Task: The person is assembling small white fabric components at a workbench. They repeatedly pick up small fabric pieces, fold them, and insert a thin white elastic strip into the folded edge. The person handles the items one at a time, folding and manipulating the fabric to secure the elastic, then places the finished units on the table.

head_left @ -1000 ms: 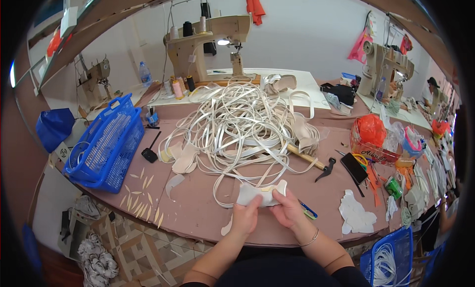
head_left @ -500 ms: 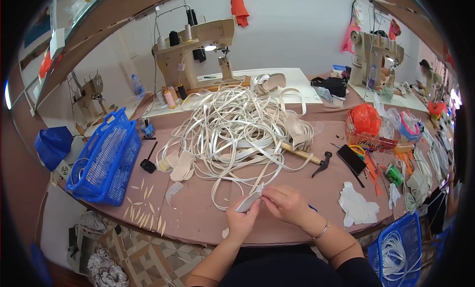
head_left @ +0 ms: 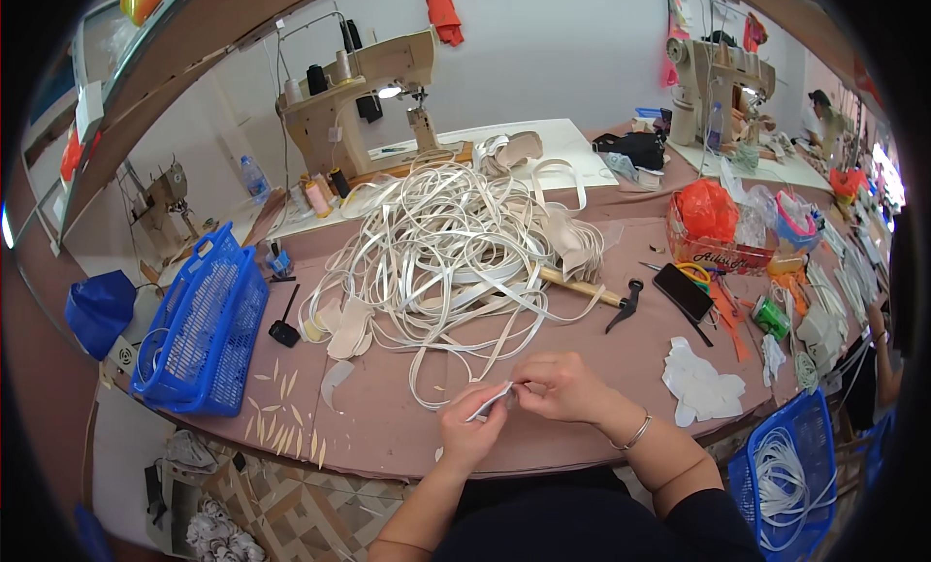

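Observation:
Between my two hands, above the table's near edge, is a small flat grey-white piece [head_left: 491, 403], seen nearly edge-on, its kind unclear. My left hand [head_left: 467, 434] grips it, thumb on one side and fingers on the other. At its far tip, my right hand [head_left: 561, 385] has thumb and fingers pinched together; what lies inside that pinch is hidden. Just beyond them spreads a big tangled heap of white and beige straps [head_left: 456, 256]. Stacked beige insole-shaped pieces [head_left: 349, 327] lie at the heap's left, and another beige stack [head_left: 574, 242] at its right.
A hammer [head_left: 626, 303] rests by the heap, with a black phone [head_left: 684, 292] to its right. White cut pieces [head_left: 700, 380] lie right of my hands. Blue baskets stand at left [head_left: 208, 329] and lower right [head_left: 824, 446]. Sewing machines [head_left: 359, 96] line the back.
The grey-white piece has turned from showing its broad face to nearly edge-on. My right hand stays at its tip. The whole view has shifted slightly, moving the scene leftward.

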Demonstrator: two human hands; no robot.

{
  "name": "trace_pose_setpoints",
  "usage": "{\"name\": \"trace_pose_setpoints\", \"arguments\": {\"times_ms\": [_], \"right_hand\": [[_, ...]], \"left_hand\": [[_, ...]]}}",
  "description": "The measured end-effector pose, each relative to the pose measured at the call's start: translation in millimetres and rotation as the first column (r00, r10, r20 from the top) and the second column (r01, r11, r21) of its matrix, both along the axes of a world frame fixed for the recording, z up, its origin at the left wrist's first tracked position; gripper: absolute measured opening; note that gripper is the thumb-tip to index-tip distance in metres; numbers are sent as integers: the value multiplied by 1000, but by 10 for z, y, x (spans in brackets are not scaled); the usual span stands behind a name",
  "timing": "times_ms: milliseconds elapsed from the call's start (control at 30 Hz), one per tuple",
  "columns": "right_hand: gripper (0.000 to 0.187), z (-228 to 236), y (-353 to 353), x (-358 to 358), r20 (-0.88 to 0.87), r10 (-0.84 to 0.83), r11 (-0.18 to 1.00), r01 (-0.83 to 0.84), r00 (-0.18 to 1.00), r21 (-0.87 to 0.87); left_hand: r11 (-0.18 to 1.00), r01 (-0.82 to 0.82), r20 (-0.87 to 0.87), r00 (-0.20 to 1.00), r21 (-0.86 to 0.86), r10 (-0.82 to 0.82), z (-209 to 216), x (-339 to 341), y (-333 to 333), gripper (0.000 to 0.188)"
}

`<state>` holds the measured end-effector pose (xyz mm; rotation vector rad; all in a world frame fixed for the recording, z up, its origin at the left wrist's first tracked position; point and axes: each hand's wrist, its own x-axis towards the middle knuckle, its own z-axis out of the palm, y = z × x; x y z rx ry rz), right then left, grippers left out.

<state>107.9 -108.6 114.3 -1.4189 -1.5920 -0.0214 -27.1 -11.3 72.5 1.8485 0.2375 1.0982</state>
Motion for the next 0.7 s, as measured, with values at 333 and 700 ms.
{"name": "trace_pose_setpoints", "arguments": {"times_ms": [333, 700], "right_hand": [[7, -75, 10, -55, -329, -20, 1000, 15, 944, -16], [9, -163, 2, 36, -678, 161, 976, -219, 717, 0]], "left_hand": [[903, 14, 48, 999, -430, 8, -39, 18, -51, 13], [975, 10, 26, 1000, -220, -5, -6, 5, -33, 15]]}}
